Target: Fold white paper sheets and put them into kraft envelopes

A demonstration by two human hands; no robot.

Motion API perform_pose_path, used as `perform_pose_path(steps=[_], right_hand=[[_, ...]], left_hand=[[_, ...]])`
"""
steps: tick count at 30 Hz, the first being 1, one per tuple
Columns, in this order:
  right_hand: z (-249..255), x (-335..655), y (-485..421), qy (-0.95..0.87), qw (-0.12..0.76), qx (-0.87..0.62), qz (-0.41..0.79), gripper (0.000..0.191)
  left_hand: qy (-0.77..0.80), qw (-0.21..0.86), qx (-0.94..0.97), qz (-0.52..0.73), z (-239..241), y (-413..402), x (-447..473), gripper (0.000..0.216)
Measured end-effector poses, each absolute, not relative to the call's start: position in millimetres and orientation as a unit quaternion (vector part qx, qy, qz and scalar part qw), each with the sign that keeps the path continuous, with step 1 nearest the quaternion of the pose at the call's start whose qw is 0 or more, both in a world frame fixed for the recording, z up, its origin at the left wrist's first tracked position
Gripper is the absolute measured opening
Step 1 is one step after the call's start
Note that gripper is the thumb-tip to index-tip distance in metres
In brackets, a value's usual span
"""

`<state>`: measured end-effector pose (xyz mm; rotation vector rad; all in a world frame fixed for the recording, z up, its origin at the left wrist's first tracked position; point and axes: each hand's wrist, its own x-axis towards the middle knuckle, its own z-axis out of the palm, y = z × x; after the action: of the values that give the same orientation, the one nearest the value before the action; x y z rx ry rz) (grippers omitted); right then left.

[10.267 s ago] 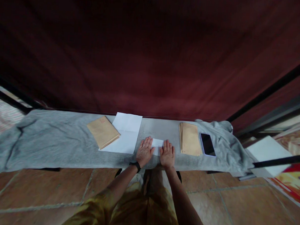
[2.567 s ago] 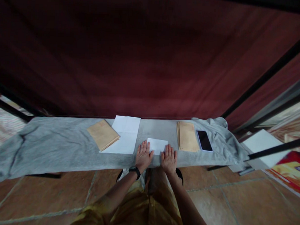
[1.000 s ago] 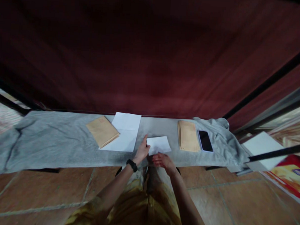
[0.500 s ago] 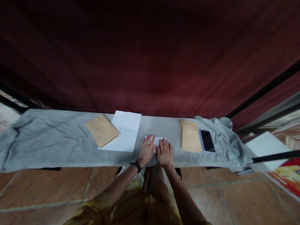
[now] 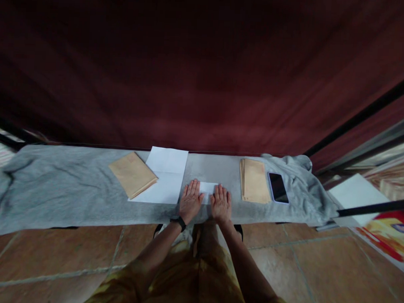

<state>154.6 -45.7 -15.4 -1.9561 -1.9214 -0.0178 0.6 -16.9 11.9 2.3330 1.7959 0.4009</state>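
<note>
A small folded white paper (image 5: pixel 207 187) lies flat on the grey cloth in front of me. My left hand (image 5: pixel 190 201) rests flat over its left end, fingers stretched out, with a dark band on the wrist. On its right end lies my right hand (image 5: pixel 221 203), also flat and open. Between the two hands the paper's middle shows; its ends are hidden under the fingers. Left of my left hand is a larger creased white sheet (image 5: pixel 169 168), partly covered by a stack of brown envelopes (image 5: pixel 133 173).
Another stack of brown envelopes (image 5: pixel 256 180) lies to the right, with a dark-screened phone (image 5: pixel 278 188) beside it. The grey cloth (image 5: pixel 69 186) covers a long narrow surface, rumpled at both ends. A dark red curtain (image 5: pixel 205 80) hangs behind. Black bars (image 5: pixel 376 208) cross the right side.
My left hand has slid left along the folded paper, so the gap between my hands is wider and more of the paper shows. My right hand stays nearly in place.
</note>
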Motion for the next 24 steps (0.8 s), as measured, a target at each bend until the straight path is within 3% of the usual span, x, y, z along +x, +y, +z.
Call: perform_pose_path(steps=[10, 24], right_hand=[[-6, 129, -35, -0.724, 0.202, -0.658, 0.031, 0.052], [-22, 160, -44, -0.694, 0.196, -0.692, -0.040, 0.055]], left_hand=[[0.596, 0.072, 0.790, 0.126, 7, -17, -1, 0.060], [0.589, 0.064, 0.793, 0.142, 8, -17, -2, 0.062]])
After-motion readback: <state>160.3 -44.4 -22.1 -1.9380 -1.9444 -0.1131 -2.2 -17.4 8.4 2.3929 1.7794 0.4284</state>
